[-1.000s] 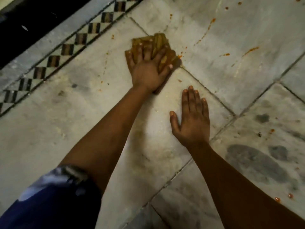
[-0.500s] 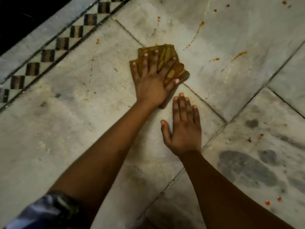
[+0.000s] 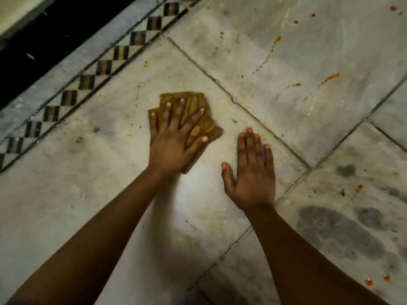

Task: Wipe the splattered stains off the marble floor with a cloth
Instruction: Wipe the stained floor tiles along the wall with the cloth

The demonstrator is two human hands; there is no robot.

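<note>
- Head view: the left hand (image 3: 174, 146) lies flat with its fingers spread on a folded mustard-yellow cloth (image 3: 196, 113), pressing it down on the marble floor (image 3: 66, 194); it is not clenched around the cloth, only pushing on top of it.
- The cloth sits on the large pale slab, near the slab's diagonal joint (image 3: 220, 82) and a little inward from the checkered border strip (image 3: 103, 67).
- The right hand (image 3: 253, 172) is open and holds nothing, palm down on bare marble just beside the cloth, apart from it.
- Orange-red stains (image 3: 330, 77) streak the slab beyond the joint, well apart from the cloth; small specks (image 3: 145, 63) dot the marble between cloth and border.
- Two red drops (image 3: 369, 282) lie at the lower right, near dark grey blotches (image 3: 339, 232) in the stone.
- A black band (image 3: 44, 29) runs along the far side of the border.
- Both forearms cross the lower frame and hide the floor beneath them.
</note>
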